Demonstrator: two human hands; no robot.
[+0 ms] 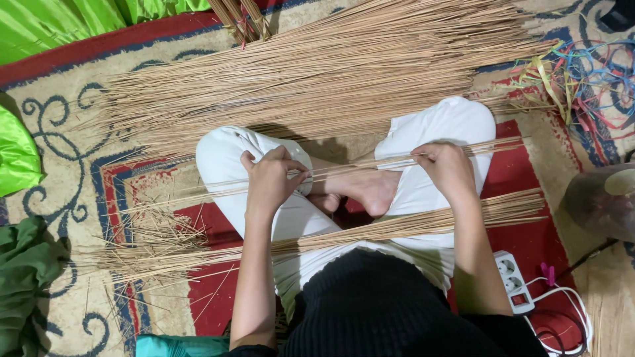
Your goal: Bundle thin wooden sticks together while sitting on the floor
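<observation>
Sitting cross-legged on a patterned rug (59, 132), the person fills the head view with white trousers (423, 132) and a black top (390, 304). The left hand (272, 178) is curled, its thumb and fingers pinched together on a few thin sticks (357, 165). The right hand (448, 166) is closed on the same thin sticks further along, fingers folded over them. Those sticks run nearly level between the two hands, above the bare foot (370, 188), and carry on past the right hand toward the red part of the rug.

Across the lap, nearer the body, lies a thicker bundle of sticks (423, 221), slanting from the rug on the left up to the right (its left end fans out into loose, broken bits). Beyond the knees a large heap of long sticks (317, 79) spreads over the rug, well apart from the hands.

At the far right a tangle of coloured plastic strips (582, 73) lies on the rug. A white power strip (512, 277) with its cable sits beside the right elbow. Bright green cloth (40, 26) shows at the top left, and darker green cloth (23, 277) at the lower left edge. A rounded brown object (598, 198) stands at the right edge; what it is I cannot tell.
</observation>
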